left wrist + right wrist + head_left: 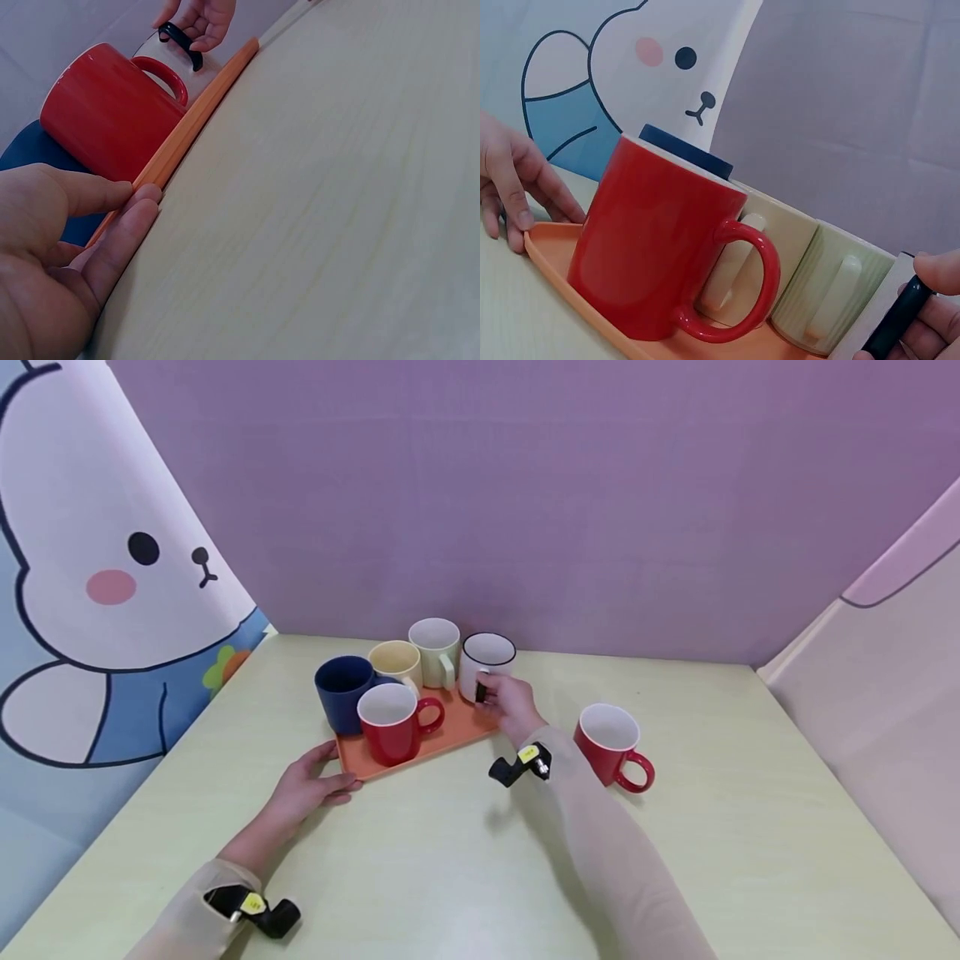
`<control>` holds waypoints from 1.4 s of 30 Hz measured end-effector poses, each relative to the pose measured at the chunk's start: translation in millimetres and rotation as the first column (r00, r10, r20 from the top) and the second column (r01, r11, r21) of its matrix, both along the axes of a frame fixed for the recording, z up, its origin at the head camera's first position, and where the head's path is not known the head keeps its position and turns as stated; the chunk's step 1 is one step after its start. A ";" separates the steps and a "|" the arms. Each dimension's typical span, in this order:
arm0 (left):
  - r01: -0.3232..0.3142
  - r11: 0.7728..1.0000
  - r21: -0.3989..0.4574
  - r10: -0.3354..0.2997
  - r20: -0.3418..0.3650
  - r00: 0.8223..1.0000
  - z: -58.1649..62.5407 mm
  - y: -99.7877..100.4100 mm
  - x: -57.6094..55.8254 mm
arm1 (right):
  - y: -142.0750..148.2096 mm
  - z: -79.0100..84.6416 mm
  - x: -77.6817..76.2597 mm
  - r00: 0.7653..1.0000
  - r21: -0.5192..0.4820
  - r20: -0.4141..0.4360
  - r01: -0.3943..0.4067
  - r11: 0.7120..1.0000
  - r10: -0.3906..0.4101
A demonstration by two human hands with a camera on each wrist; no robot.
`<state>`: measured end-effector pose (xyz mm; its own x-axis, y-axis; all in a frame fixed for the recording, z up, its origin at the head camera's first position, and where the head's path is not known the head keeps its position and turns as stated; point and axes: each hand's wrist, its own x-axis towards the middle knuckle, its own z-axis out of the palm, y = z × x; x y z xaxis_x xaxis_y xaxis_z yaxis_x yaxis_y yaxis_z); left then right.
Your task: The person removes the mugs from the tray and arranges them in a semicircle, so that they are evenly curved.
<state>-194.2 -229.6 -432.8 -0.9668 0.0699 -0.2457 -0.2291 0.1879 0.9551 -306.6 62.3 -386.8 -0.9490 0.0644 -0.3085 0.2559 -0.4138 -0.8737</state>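
An orange tray (463, 727) carries several mugs. With fingers and thumb my left hand (303, 787) pinches the tray's near left corner. My right hand (513, 700) grips the black handle (900, 319) of a white mug (468, 670) with a dark rim, at the tray's right end. A red mug (388, 739) stands at the tray's front, its handle toward the right. Behind it are a dark blue mug (339, 697), a cream-yellow mug (408, 674) and a pale green mug (433, 667); the red mug partly hides the blue and yellow ones in the right wrist view.
A second red mug (596, 758) stands on the pale wooden table (420, 877), right of the tray and beside my right forearm. A purple cloth backdrop (525, 510) rises behind the mugs. A cartoon-printed sheet (82, 635) hangs at the left, and a pale sheet (877, 693) at the right.
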 end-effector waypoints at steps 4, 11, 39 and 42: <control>0.002 1.000 0.005 -0.002 0.000 1.000 -1.2 -1.2 -1.9 | 2.6 0.2 -2.7 1.000 -0.037 0.025 0.016 0.999 -0.015; 0.005 1.000 0.010 -0.005 0.002 1.000 -4.8 -2.9 -4.6 | 6.7 4.0 -1.8 0.999 -0.062 0.037 -0.018 0.998 0.021; 0.008 1.000 -0.006 -0.008 0.012 1.000 -6.1 -4.4 -7.3 | 67.2 68.5 12.3 0.981 -0.169 -0.059 -0.194 0.966 0.187; 0.006 1.000 -0.014 -0.006 0.016 1.000 -6.5 -4.0 -6.9 | 79.1 74.8 13.5 0.979 -0.206 -0.066 -0.200 0.958 0.190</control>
<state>-201.1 -233.5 -439.3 -0.9625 0.0721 -0.2617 -0.2427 0.2030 0.9486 -293.0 141.4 -311.9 -0.9500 -0.1852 -0.2516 0.3122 -0.5354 -0.7848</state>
